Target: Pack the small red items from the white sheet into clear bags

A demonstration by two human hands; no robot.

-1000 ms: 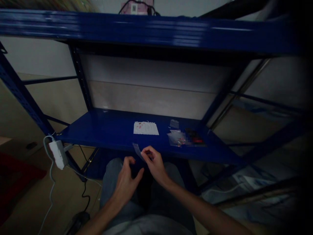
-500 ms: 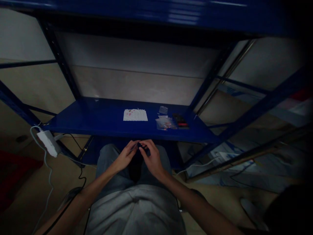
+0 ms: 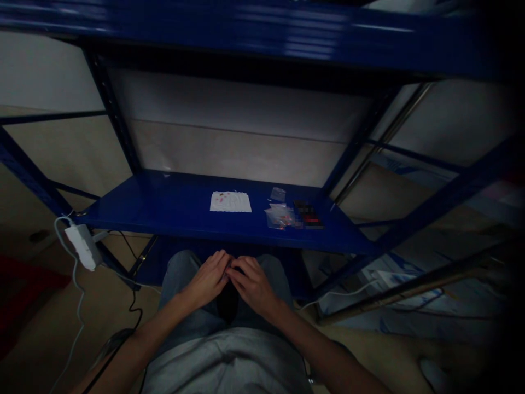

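My left hand (image 3: 211,278) and my right hand (image 3: 251,283) meet above my lap, just in front of the shelf edge. Their fingers are bent and pinched together at the tips. Whatever sits between them is small and mostly hidden; only a faint purplish sliver shows, too dim to name. On the blue shelf (image 3: 180,210) ahead lies a white sheet (image 3: 235,203) with a few small pink and dark bits on it. Right of the sheet are clear plastic bags (image 3: 279,216) with small orange-red pieces, and one more clear bag (image 3: 278,193) lies behind them.
A dark object with a red patch (image 3: 307,214) lies at the shelf's right. A white power strip (image 3: 84,246) hangs by the left post, with cables running down. The upper blue shelf (image 3: 229,33) crosses above. Blue posts and braces stand at both sides.
My hands have closed in on each other, and the fingers now cover more of what is between them. The view has shifted, so the shelf sits slightly lower.
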